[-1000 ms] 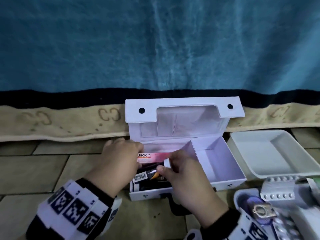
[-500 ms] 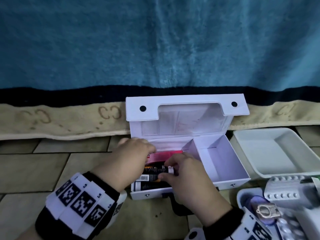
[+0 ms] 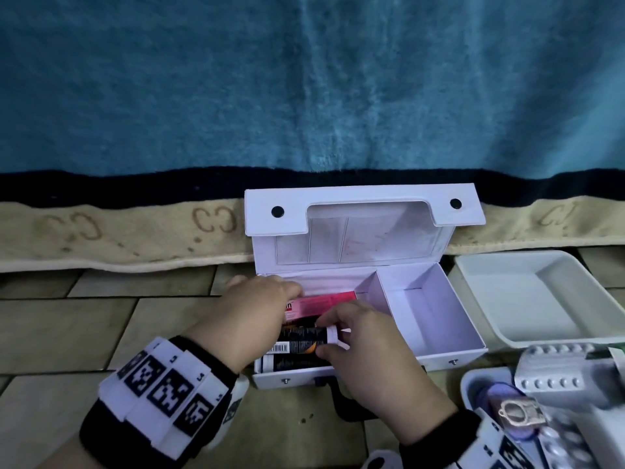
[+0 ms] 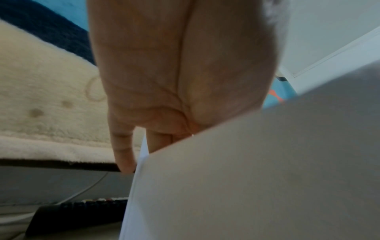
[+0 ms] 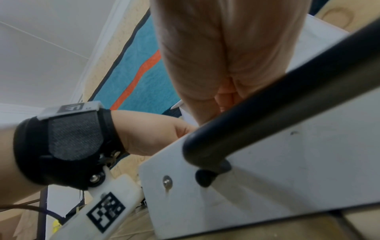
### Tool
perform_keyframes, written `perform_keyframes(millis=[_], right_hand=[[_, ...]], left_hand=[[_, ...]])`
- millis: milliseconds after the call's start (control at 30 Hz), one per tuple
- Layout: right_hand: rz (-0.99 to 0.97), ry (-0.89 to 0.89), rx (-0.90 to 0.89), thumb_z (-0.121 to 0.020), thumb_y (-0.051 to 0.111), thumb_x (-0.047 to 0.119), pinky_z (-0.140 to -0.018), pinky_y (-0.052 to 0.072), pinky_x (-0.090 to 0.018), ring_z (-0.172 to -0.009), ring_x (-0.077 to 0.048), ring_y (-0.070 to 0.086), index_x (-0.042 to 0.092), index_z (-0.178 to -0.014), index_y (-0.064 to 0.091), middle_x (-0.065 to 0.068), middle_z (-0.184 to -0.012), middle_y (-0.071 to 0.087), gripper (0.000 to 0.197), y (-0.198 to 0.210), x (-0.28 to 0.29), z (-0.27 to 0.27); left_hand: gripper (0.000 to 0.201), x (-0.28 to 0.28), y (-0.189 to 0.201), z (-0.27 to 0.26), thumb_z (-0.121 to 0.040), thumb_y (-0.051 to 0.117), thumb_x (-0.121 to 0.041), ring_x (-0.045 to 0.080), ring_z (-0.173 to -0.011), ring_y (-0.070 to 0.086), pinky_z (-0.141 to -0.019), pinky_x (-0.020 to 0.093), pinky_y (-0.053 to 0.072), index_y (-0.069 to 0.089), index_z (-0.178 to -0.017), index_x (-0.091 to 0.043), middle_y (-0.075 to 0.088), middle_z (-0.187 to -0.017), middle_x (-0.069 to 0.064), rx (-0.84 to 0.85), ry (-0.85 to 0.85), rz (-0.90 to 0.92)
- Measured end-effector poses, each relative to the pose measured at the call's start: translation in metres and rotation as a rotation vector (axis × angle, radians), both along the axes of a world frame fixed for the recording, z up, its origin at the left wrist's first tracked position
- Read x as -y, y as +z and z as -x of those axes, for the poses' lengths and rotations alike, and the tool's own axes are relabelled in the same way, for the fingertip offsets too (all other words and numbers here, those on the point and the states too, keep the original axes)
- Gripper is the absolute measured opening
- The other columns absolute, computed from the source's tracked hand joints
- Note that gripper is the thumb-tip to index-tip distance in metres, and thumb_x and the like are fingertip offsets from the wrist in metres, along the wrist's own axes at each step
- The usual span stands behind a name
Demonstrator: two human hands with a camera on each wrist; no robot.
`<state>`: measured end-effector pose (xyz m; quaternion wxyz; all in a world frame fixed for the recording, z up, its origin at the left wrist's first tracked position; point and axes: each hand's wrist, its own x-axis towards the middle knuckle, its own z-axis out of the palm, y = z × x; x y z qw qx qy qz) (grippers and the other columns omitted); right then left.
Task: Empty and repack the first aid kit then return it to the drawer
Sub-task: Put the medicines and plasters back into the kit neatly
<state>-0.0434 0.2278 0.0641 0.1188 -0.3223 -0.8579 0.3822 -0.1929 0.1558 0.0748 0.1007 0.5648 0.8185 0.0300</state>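
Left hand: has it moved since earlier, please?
Yes: the left hand moved rightward relative to the white first aid kit, now covering more of the pink carton.

We are wearing a black fabric band (image 3: 159, 397) around the left wrist, carrying white blocks printed with black square-code markers. Seen from the right wrist camera, that band (image 5: 68, 146) is showing a grey mesh patch, a silver screw, and a white plastic mount (image 5: 107, 209) bearing another black code. The right wrist is wearing a matching black band with white marker blocks (image 3: 490, 445).
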Motion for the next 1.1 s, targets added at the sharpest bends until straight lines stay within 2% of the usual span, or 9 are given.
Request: perform_keyframes(millis=[100, 167, 267, 367, 500, 667, 833, 967, 1100], right_hand=[[0.027, -0.008, -0.026, -0.077, 0.071, 0.009, -0.082, 0.044, -0.013, -0.090, -0.006, 0.057, 0.031, -0.088, 0.064, 0.019, -0.089, 0.049, 0.026, 0.001, 0.000, 0.000], [0.035, -0.023, -0.059, -0.076, 0.071, 0.005, -0.086, 0.046, -0.018, -0.090, -0.006, 0.056, 0.038, -0.073, 0.055, 0.020, -0.087, 0.050, 0.037, 0.000, -0.001, 0.001], [0.054, -0.027, -0.089, -0.075, 0.071, 0.002, -0.090, 0.048, -0.025, -0.093, -0.007, 0.057, 0.041, -0.067, 0.049, 0.019, -0.088, 0.052, 0.045, -0.001, 0.000, 0.001], [0.067, -0.016, -0.098, -0.076, 0.071, 0.003, -0.091, 0.049, -0.027, -0.094, -0.009, 0.059, 0.043, -0.069, 0.050, 0.019, -0.089, 0.053, 0.046, -0.003, 0.001, 0.001], [0.070, -0.027, -0.120, -0.077, 0.071, 0.005, -0.092, 0.049, -0.028, -0.093, -0.009, 0.058, 0.036, -0.078, 0.059, 0.016, -0.094, 0.048, 0.033, -0.006, 0.001, 0.002], [0.058, -0.013, -0.094, -0.074, 0.073, 0.010, -0.088, 0.051, -0.028, -0.091, -0.008, 0.058, 0.030, -0.089, 0.065, 0.014, -0.093, 0.047, 0.026, -0.004, -0.001, -0.001], [0.014, 0.019, -0.038, -0.072, 0.067, 0.011, -0.089, 0.049, -0.022, -0.091, -0.006, 0.055, 0.034, -0.085, 0.059, 0.015, -0.093, 0.044, 0.027, 0.000, 0.001, -0.004], [0.008, 0.012, -0.029, -0.074, 0.071, 0.012, -0.092, 0.048, -0.023, -0.095, -0.008, 0.056, 0.028, -0.092, 0.065, 0.012, -0.097, 0.045, 0.025, -0.002, 0.002, -0.002], [0.003, 0.004, -0.036, -0.075, 0.072, 0.012, -0.093, 0.048, -0.025, -0.096, -0.010, 0.057, 0.025, -0.096, 0.066, 0.010, -0.100, 0.044, 0.025, -0.004, 0.001, 0.000]], left_hand=[[0.047, -0.004, -0.003, 0.001, -0.093, 0.051, -0.013, 0.013, -0.125, 0.045, -0.103, 0.034, 0.034, 0.044, -0.133, -0.037, 0.049, -0.133, -0.009, 0.015, 0.005, 0.050], [0.047, -0.006, -0.003, 0.002, -0.092, 0.053, -0.012, 0.013, -0.126, 0.045, -0.106, 0.035, 0.034, 0.047, -0.131, -0.037, 0.052, -0.134, -0.010, 0.017, 0.005, 0.067], [0.047, -0.008, -0.003, 0.006, -0.091, 0.054, -0.011, 0.013, -0.127, 0.045, -0.107, 0.037, 0.033, 0.049, -0.129, -0.039, 0.055, -0.132, -0.011, 0.021, 0.015, 0.085], [0.044, -0.010, -0.002, 0.009, -0.091, 0.055, -0.012, 0.013, -0.123, 0.049, -0.102, 0.032, 0.038, 0.053, -0.125, -0.040, 0.059, -0.127, -0.009, 0.048, 0.035, 0.090], [0.038, -0.010, 0.000, 0.010, -0.090, 0.058, -0.017, 0.014, -0.118, 0.054, -0.097, 0.027, 0.043, 0.056, -0.122, -0.038, 0.061, -0.125, -0.008, 0.044, 0.019, 0.102], [0.043, -0.009, -0.003, 0.010, -0.092, 0.055, -0.016, 0.013, -0.123, 0.050, -0.102, 0.030, 0.038, 0.051, -0.128, -0.039, 0.058, -0.130, -0.009, 0.013, -0.016, 0.115], [0.044, -0.003, -0.007, 0.011, -0.093, 0.055, -0.016, 0.015, -0.122, 0.049, -0.101, 0.026, 0.038, 0.050, -0.131, -0.038, 0.056, -0.130, -0.006, 0.064, -0.038, 0.076], [0.047, 0.001, -0.012, 0.013, -0.093, 0.054, -0.014, 0.012, -0.123, 0.047, -0.103, 0.025, 0.036, 0.049, -0.134, -0.038, 0.055, -0.130, -0.009, 0.072, -0.060, 0.026], [0.050, -0.001, -0.019, 0.019, -0.091, 0.057, -0.013, 0.013, -0.120, 0.049, -0.100, 0.025, 0.035, 0.050, -0.131, -0.042, 0.056, -0.125, -0.015, 0.101, -0.034, -0.019]])
